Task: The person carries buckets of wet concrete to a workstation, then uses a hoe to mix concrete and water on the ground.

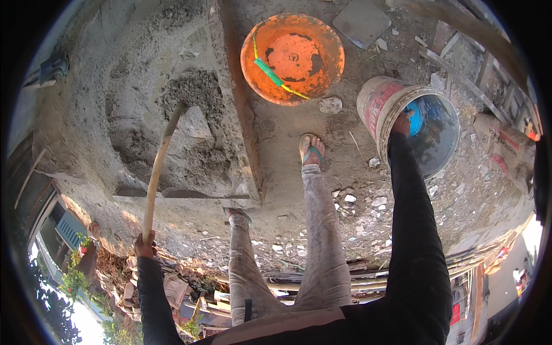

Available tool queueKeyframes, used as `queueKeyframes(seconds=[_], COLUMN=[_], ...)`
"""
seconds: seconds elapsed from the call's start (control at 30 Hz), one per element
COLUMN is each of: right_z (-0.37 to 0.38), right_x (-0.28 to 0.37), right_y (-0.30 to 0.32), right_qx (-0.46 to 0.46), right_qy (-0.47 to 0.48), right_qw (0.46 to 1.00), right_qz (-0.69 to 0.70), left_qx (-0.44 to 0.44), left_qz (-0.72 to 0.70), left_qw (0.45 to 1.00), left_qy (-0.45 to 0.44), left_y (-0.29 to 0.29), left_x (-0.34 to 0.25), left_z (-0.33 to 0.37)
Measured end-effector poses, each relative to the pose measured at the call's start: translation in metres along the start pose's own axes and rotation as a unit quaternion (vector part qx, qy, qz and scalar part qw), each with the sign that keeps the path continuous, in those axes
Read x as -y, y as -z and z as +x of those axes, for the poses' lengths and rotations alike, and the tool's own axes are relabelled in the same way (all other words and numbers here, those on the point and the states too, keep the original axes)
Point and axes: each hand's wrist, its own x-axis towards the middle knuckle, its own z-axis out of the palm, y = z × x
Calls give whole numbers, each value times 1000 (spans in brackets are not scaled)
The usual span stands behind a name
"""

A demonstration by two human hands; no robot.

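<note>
My left hand (144, 245) is closed around the end of a long wooden handle (157, 172). It belongs to a hoe whose pale, mortar-caked blade (195, 123) rests in wet grey mortar (192, 92). The mortar lies inside a shallow mixing trough with a raised edge (231, 86). On the right, my right hand (404, 122) reaches into a tilted, dirty bucket (376, 109) with water in it. Its fingers are closed on a blue plastic vessel (415, 118), partly hidden by the hand and the bucket's rim.
An orange basin (293, 54) with a green-gripped handle stands ahead, beside the trough. A stone (330, 105) lies near it, and a flat slab (361, 23) behind. At right are a cement sack (503, 146) and wooden planks (466, 77). Rubble (376, 201) litters the ground near my sandalled feet.
</note>
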Motion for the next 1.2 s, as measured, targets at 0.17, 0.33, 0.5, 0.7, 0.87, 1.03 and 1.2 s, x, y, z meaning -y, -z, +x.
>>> queueKeyframes(seconds=[0.17,0.33,0.5,0.7,0.87,1.03,1.2], right_z=[21,-8,-68,-155,-202,-217,-224], right_x=[-9,-63,-93,-47,9,121,262], right_y=[-25,29,149,318,413,440,443], right_qx=[-33,19,68,23,-29,19,12], right_qy=[-39,-101,-199,-1,178,330,395], right_qw=[999,987,826,945,983,939,890], right_qz=[3,121,523,326,16,-96,-229], left_qx=[24,7,-13,-108,-165,-105,-74], left_qz=[0,5,-61,86,108,86,18], left_qw=[1000,1000,998,989,975,990,996], left_qy=[-20,0,2,-50,-104,-39,-45], left_y=[-19,-22,-9,-25,-27,10,17], left_x=[-17,-16,-1,23,0,-16,-2], left_z=[8,7,11,13,7,-26,-25])
